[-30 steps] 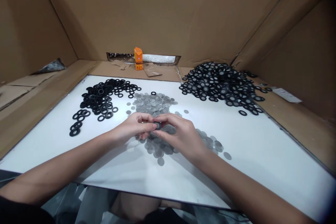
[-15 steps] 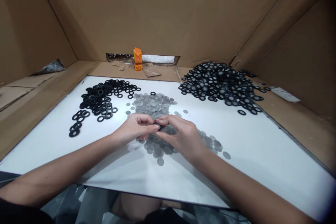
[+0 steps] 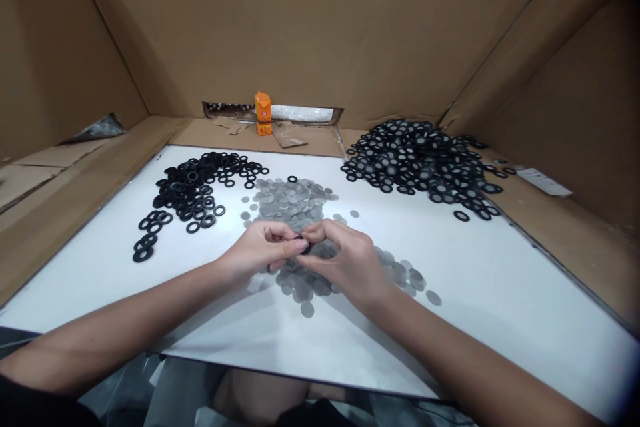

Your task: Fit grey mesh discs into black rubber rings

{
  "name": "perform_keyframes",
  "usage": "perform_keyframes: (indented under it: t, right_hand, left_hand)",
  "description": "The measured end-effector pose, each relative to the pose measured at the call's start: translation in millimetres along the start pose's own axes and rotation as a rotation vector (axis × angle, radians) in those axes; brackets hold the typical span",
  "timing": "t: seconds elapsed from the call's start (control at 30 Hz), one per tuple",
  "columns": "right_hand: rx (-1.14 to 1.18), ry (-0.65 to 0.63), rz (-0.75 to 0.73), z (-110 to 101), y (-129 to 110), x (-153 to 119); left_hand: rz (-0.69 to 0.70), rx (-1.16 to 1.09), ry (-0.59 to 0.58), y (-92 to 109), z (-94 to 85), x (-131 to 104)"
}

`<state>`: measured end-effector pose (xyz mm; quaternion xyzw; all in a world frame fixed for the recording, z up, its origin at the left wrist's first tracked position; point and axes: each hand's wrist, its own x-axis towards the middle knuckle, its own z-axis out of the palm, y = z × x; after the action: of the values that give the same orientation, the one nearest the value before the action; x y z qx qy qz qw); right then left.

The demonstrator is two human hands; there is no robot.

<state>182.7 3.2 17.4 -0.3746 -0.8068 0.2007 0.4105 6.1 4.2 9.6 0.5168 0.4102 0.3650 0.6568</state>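
Both hands meet over the middle of a white tabletop (image 3: pixel 210 307). My left hand (image 3: pixel 265 247) pinches a black ring (image 3: pixel 305 248) between thumb and fingers. From the other side my right hand (image 3: pixel 350 257) grips the same ring with thumb and fingertips. Fingers cover most of the ring, so I cannot tell whether a disc sits in it. Beneath and around the hands lie many thin grey mesh-like discs (image 3: pixel 287 200). One loose black ring (image 3: pixel 292 179) rests at the far edge of the discs.
Left of the discs is a heap of black rings (image 3: pixel 185 187). At the back right a larger pile of black rings with grey centres (image 3: pixel 415 160) spreads onto the cardboard. An orange carton (image 3: pixel 263 113) stands behind the table. Cardboard walls (image 3: pixel 320 27) enclose it.
The hands stay together on the ring, with only a slight shift of the fingers. The whole view has moved very slightly.
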Motion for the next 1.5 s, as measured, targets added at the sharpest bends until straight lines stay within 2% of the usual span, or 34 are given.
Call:
perform_keyframes:
  t: [0.3,0.53,0.73,1.0,1.17,1.37,1.5]
  right_hand:
    - [-0.024,-0.044,0.037,-0.4,-1.6,1.7]
    - [-0.040,-0.053,0.078,2.0,-3.3,0.8]
    - [-0.003,-0.069,0.074,3.2,-2.4,-0.3]
    - [-0.089,-0.103,0.062,-1.4,-1.5,-1.7]
    - [-0.109,-0.099,0.032,-5.4,-3.5,0.8]
    - [-0.105,-0.112,0.056,-3.9,-4.6,1.5]
    - [-0.092,-0.158,0.102,-5.0,-5.3,3.4]
  left_hand:
    - [0.056,0.182,0.080,1.8,2.1,0.5]
    - [0.094,0.118,0.087,-3.0,1.5,0.8]
    - [0.102,0.044,0.084,-3.0,2.0,2.2]
    - [0.057,0.078,0.043,-1.6,0.1,0.4]
    - [0.057,0.057,0.067,-1.6,-3.2,1.3]
    - [0.059,-0.030,0.004,-2.6,-6.7,2.4]
    - [0.083,0.059,-0.011,-0.4,-6.7,1.7]
